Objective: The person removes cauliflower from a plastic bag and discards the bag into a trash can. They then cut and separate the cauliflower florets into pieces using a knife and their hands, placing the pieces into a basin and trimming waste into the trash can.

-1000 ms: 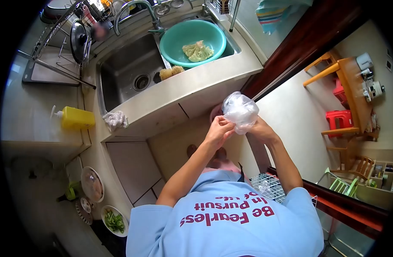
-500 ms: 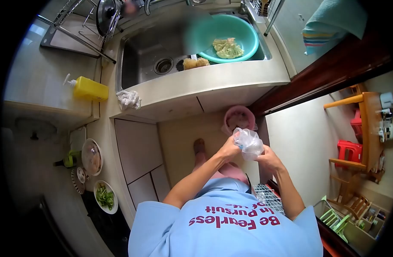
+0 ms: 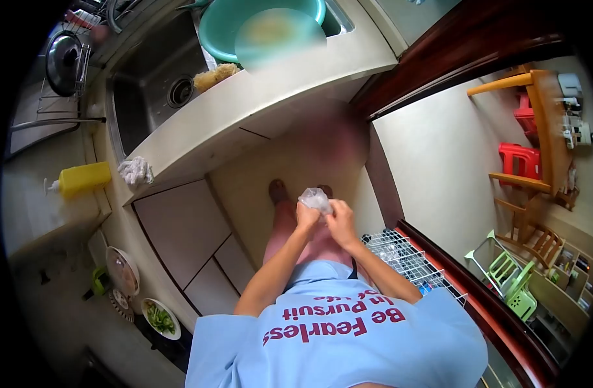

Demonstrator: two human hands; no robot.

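Plastic bag [image 3: 315, 200], translucent white, crumpled (bunched small); left grip [image 3: 307, 216], right grip [image 3: 340, 223] both grasping it.

We see soft, moderate light, brightest on the pale floor [image 3: 426, 149] at right, with the lower left dim. Hazy patches blur part of the green basin [image 3: 217, 32] and a pinkish shape [image 3: 335, 139]; the hands [image 3: 341, 224] look fairly sharp. We notice fisheye bending and black corners.
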